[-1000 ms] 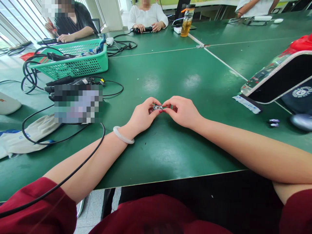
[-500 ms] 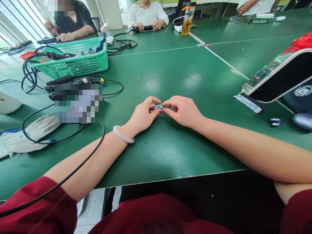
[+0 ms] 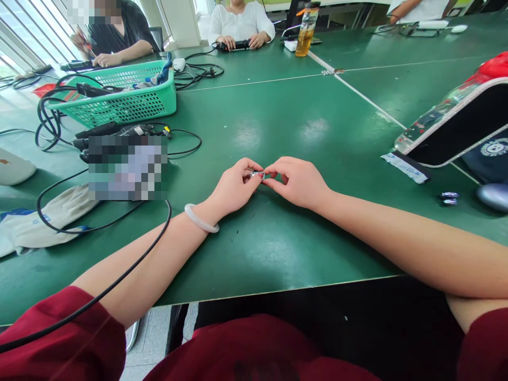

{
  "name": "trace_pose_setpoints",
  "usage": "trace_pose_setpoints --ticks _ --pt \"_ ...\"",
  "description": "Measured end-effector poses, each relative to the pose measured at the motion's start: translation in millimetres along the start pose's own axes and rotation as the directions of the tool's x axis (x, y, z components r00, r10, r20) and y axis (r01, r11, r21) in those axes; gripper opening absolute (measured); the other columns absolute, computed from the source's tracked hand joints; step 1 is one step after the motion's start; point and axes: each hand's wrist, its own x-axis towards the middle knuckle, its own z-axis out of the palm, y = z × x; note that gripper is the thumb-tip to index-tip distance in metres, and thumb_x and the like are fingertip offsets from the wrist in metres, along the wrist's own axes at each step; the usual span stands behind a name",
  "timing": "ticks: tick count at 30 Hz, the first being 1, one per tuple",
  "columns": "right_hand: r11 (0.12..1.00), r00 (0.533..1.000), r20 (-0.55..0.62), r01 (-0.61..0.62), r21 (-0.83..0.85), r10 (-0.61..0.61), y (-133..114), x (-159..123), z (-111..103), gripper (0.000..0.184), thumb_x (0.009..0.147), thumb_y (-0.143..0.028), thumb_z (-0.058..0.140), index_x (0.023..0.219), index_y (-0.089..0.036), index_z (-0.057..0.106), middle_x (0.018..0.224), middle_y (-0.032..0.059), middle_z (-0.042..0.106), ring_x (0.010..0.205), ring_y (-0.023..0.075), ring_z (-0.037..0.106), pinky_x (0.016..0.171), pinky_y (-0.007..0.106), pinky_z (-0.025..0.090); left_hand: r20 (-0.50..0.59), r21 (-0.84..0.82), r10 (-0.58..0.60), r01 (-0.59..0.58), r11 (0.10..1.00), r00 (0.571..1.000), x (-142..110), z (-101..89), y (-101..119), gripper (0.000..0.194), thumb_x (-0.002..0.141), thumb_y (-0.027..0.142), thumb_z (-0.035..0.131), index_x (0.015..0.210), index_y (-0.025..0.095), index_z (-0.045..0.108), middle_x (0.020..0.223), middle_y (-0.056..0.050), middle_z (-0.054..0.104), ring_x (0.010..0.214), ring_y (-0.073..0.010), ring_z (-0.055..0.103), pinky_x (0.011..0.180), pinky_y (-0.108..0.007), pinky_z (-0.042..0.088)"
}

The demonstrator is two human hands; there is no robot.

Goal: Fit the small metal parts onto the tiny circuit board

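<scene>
Just above the green table [image 3: 254,233], in the middle of the view, a tiny black-and-silver piece [image 3: 257,175] sits between my two hands. It resembles a small circuit board, but is too small to name surely. My left hand [image 3: 234,186] pinches it from the left, the thumb covering part of its face. From the right, the thumb and forefinger of my right hand [image 3: 299,180] close on its other end. My left wrist wears a pale bangle [image 3: 200,219].
Left are a green basket [image 3: 123,103] of cables and tools, white work gloves [image 3: 51,217], and a black cable [image 3: 130,270] across my left arm. Right stand a tilted phone [image 3: 456,127] and a mouse [image 3: 494,197]. Co-workers sit across, near a bottle [image 3: 307,34].
My left thumb has slid up and right over the small piece, hiding more of its face. My right hand stays nearly where it was.
</scene>
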Motion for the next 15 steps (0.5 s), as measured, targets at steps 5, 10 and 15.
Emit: trace_pose_setpoints --ticks 5,10,15 --pt "1.000 1.000 0.009 -0.009 -0.017 0.009 -0.5 -0.3 0.0 0.019 0.086 -0.034 0.060 0.093 -0.019 0.069 0.081 0.0032 0.064 0.071 0.0151 0.054 0.063 0.027 0.037 0.018 -0.064 -0.039 0.041 0.997 0.999 0.9 0.4 0.2 0.015 0.085 0.028 0.054 0.096 0.018 0.055 0.067 0.002 0.059 0.061 -0.0103 0.058 0.059 -0.024 0.042" --pt "1.000 1.000 0.019 -0.017 -0.026 0.018 -1.1 -0.3 -0.6 0.021 0.087 -0.035 0.059 0.094 -0.019 0.069 0.083 0.0036 0.064 0.072 0.0152 0.054 0.063 0.027 0.037 0.027 -0.105 -0.050 0.053 0.993 0.998 2.1 0.6 -1.2 0.013 0.086 0.026 0.054 0.096 0.018 0.055 0.069 0.003 0.061 0.061 -0.0091 0.058 0.060 -0.023 0.043" --pt "1.000 1.000 0.015 -0.026 -0.018 0.026 -1.0 -0.4 -0.1 0.022 0.087 -0.037 0.059 0.094 -0.019 0.069 0.084 0.0035 0.064 0.070 0.0146 0.053 0.063 0.027 0.037 0.011 -0.164 -0.054 0.055 0.985 0.998 4.5 1.0 -3.9 0.016 0.090 0.029 0.048 0.098 0.018 0.057 0.074 0.001 0.062 0.061 -0.0081 0.058 0.057 -0.021 0.042"
